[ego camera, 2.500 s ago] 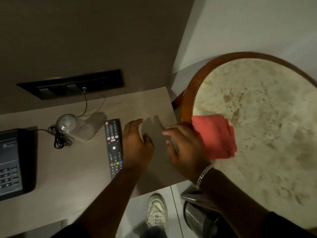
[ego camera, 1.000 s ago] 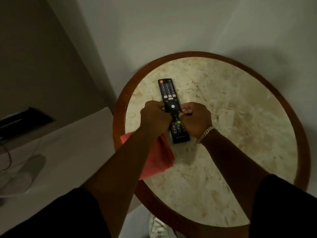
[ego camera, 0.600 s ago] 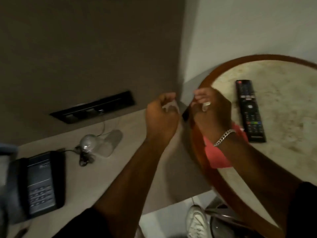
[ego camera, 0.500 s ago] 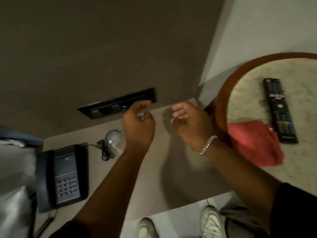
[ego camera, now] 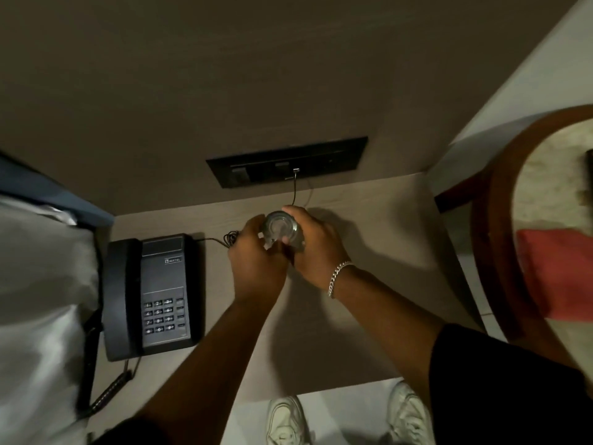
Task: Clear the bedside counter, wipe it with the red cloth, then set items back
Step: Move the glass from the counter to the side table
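Note:
A small round clear glass object [ego camera: 278, 227] stands at the back of the pale bedside counter [ego camera: 378, 252]. My left hand [ego camera: 256, 261] and my right hand [ego camera: 316, 248] both wrap around it from either side. A black desk telephone [ego camera: 150, 293] lies on the counter's left part, with a coiled cable bundle [ego camera: 231, 237] just left of my left hand. The red cloth [ego camera: 558, 271] lies on the round marble table [ego camera: 545, 175] at the right. A dark sliver of the remote [ego camera: 588, 170] shows at the right frame edge.
A black socket panel [ego camera: 288, 162] sits in the wall behind the counter, with a thin cable running down from it. White bedding [ego camera: 35, 284] is at the left. My white shoes [ego camera: 285, 422] show below the counter's front edge.
The remote went from the counter to the round table. Both hands then swung back left to the counter and closed around the glass object; my view turned left with them.

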Demonstrator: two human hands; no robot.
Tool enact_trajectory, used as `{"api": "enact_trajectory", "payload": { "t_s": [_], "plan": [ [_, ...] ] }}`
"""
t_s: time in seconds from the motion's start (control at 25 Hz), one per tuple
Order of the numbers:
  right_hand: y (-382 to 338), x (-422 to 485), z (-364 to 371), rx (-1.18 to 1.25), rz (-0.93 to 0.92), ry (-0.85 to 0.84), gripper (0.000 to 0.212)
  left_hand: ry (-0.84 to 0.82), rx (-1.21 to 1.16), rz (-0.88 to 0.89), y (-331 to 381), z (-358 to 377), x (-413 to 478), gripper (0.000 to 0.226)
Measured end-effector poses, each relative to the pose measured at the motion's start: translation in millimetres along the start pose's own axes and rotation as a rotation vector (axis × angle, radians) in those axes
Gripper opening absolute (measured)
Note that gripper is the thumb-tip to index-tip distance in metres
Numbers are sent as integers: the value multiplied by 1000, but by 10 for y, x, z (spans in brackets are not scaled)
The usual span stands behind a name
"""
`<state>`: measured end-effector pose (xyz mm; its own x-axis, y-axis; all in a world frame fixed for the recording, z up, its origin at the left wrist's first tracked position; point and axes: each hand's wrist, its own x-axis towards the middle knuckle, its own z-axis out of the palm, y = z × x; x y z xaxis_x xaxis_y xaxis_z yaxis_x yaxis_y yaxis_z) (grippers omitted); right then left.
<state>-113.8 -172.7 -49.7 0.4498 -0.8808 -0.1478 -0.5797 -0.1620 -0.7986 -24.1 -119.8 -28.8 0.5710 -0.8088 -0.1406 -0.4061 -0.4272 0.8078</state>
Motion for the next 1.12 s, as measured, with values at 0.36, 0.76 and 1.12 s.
{"api": "enact_trajectory", "payload": {
  "t_s": [0.36, 0.76, 1.12],
  "plan": [
    [105, -205, -1543, -14, -55, 299, 58, -84, -87, 271, 1248, 509, -133, 48],
    [1029, -458, -3594, -207, 104, 505, 60, -322, -153, 411, 2785, 2103, -361, 40],
    [1580, -443, -3918, -101, 154, 482, 72, -342, -225, 312, 2890, 2686, -388, 37]
  ]
}}
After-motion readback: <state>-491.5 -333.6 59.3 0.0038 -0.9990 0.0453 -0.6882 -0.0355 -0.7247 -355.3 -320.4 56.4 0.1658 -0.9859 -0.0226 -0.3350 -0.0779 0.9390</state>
